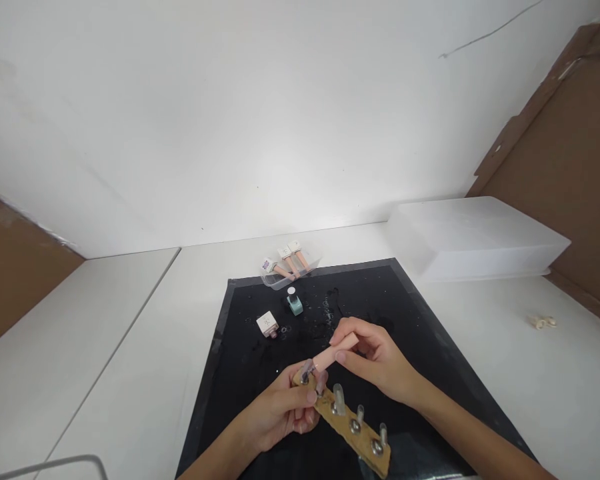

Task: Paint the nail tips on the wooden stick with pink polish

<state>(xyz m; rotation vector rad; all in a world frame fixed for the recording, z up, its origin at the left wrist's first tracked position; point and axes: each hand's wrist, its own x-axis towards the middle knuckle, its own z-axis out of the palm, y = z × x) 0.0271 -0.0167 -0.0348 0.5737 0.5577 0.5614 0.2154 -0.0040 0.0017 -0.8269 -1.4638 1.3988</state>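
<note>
My left hand [283, 410] is closed around the upper end of a tan strip [347, 430] that slants down to the right. Several clear nail tips [339, 399] stand on round metal studs along it. Between the fingers of my right hand [385, 363] is a nail polish brush [333, 355], held by its long pink cap. Its dark bristle end is at the nail tip [306, 368] nearest my left fingers; whether it touches is hard to make out. Beyond my hands, an uncapped white nail polish bottle [267, 324] sits on the black mat [250, 360].
A small teal bottle with a dark neck and white top [295, 304] is on the mat. Behind it, a clear tray [275, 283] holds pink-capped polish bottles. A translucent box [490, 250] stands at the back right, with small cream pieces [543, 322] nearer. A white wall rises behind.
</note>
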